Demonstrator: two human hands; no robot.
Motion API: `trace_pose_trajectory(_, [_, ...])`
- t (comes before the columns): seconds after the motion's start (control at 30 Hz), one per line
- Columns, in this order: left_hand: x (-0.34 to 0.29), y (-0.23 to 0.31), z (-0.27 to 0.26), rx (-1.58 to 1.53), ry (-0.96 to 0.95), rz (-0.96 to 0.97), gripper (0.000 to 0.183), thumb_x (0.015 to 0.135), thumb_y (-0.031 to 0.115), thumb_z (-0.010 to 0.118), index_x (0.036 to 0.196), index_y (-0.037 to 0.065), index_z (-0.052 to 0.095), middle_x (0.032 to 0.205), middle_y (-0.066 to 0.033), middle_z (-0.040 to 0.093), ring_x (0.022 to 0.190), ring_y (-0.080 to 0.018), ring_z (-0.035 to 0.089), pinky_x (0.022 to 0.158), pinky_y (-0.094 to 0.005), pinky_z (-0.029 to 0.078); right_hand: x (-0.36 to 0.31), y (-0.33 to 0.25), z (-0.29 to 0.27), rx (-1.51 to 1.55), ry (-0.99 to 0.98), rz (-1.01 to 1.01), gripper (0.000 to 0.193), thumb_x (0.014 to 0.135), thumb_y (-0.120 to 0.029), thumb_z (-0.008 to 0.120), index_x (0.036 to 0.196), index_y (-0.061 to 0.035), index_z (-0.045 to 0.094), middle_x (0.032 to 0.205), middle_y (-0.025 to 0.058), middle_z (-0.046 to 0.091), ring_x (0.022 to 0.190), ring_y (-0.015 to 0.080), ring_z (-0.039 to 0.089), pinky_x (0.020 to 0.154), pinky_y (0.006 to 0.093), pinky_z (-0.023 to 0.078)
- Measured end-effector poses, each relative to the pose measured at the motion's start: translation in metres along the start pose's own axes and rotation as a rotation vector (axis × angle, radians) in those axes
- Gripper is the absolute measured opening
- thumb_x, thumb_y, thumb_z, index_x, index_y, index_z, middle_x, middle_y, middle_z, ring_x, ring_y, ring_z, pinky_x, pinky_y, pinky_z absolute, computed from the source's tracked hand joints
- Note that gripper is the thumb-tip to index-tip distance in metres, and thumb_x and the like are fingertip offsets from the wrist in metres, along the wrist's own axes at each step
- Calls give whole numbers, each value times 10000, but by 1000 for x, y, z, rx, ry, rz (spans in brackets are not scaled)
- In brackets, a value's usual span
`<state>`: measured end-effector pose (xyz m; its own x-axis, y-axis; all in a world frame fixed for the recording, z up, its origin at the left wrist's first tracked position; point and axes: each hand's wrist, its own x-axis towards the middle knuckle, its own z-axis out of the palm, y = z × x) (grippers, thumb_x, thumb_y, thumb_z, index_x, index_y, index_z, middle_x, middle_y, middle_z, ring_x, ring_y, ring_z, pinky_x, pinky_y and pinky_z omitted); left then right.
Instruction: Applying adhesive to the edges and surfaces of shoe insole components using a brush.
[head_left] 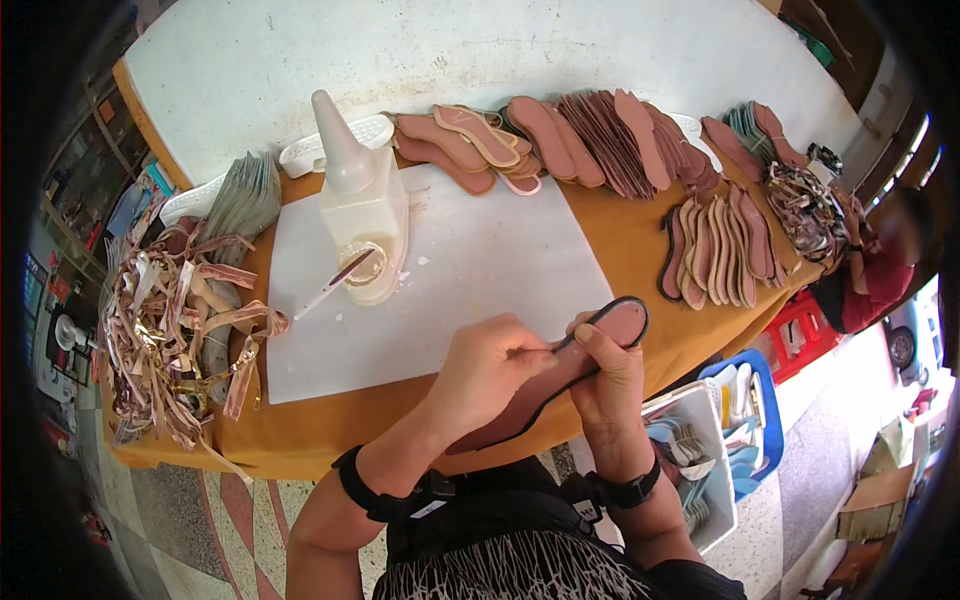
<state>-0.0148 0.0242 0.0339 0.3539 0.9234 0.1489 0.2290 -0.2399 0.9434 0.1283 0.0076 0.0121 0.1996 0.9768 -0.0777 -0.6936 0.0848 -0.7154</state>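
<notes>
Head view, from above: someone stands at a counter [640, 225] draped in ochre cloth, and in front of their body, over the near edge, they've got a pink-brown insole [537, 393] slanting up to the right. Dark edging [645, 328] runs round its rounded end. The right hand [612, 385] grips near that end, thumb pressed on top and fingers underneath. The left hand [480, 370] has thumb and forefinger pinched together at the insole's left side; whether they've caught the edging or the sole itself, I can't tell. Beyond lies a white sheet [490, 265], carrying a pale bottle with a tapered top [345, 150] and, just beside it, a small pot [378, 290] of whitish paste with a brush [330, 285] leaning in it. Off to the left is a tangled heap of strips [165, 345], pinkish and gold, against a grey-green stack [245, 195]. Piled insoles [610, 145] line the back, and a row of edged ones [718, 250] sits over to the right. Below that side are a white basket [725, 515] and a blue basket [772, 430], near a red stool [800, 335]; past them, another person [885, 275] in a dark red top sits by the far end.
</notes>
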Motion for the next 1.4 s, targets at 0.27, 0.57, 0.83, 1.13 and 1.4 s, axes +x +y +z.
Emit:
trace_pose_trajectory(0.27, [16,5,-1,-222,-75,-291,126,773,101,604,790,-24,601,617,9,503,534,-62,439,486,-203,356,7,-10,4,238,-29,163,243,719,-77,616,943,-1,559,851,78,578,774,194,560,753,306,457])
trace_pose_trajectory(0.57, [15,1,-5,-440,-224,-388,153,771,44,580,906,-29,577,641,-3,506,520,-37,408,451,-175,303,9,-10,-14,-18,-121,205,174,807,-101,541,923,28,554,856,91,581,763,204,564,697,299,463])
trace_pose_trajectory(0.83, [5,-7,-4,-370,-111,-279,160,779,19,554,931,-26,563,666,-29,534,495,-49,421,421,-182,306,11,-16,-17,-43,-28,277,158,816,-113,536,897,18,571,802,84,587,717,179,562,649,285,456])
trace_pose_trajectory(1.13, [6,-17,-6,-551,-133,-400,153,825,95,526,925,-17,557,685,-48,554,507,-78,472,439,-193,360,14,-16,-20,-6,-40,376,203,811,-183,564,904,-2,557,768,96,599,687,196,589,643,287,484])
trace_pose_trajectory(1.4, [3,-20,1,-289,-10,-174,48,819,37,523,863,17,526,688,-22,545,515,-58,462,456,-185,369,18,-13,-20,20,-64,395,197,808,-187,568,889,-7,556,763,94,595,688,193,582,639,293,482])
